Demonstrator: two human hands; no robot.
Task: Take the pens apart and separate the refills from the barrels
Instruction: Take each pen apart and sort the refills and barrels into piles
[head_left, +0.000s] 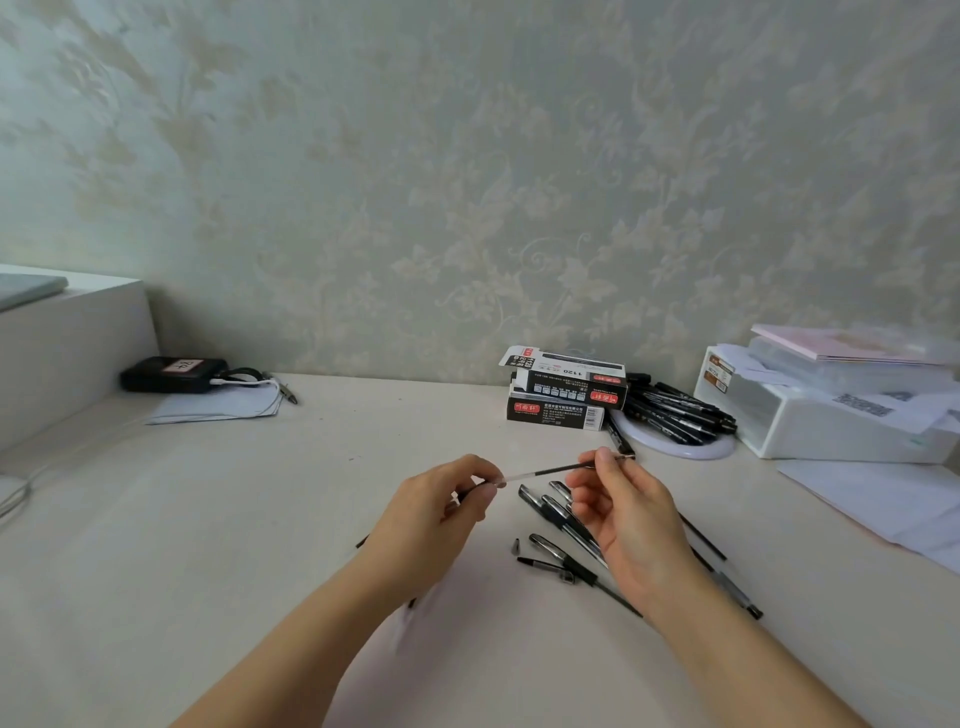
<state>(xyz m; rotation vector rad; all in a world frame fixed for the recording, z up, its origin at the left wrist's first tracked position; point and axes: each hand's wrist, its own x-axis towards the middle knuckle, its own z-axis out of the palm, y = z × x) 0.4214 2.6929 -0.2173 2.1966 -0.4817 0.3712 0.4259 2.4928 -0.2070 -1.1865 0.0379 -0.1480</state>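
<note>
Above the pale desk (260, 519) my two hands hold one thin pen refill (540, 473) between them. My right hand (623, 514) pinches its dark tip end, and my left hand (441, 504) pinches the clear end while gripping a pen barrel (415, 597), mostly hidden under the hand and wrist. Several black pens (561, 519) lie under and beside my right hand, with a loose black tip piece (516, 546) near them. Thin black refills (704, 538) lie to the right of my right wrist.
Two stacked pen boxes (563, 395) stand at the back, beside a white round dish (696, 447) heaped with black pens (675, 408). A white storage box (831, 421) with papers is at far right. A black device (174, 374) on paper lies back left.
</note>
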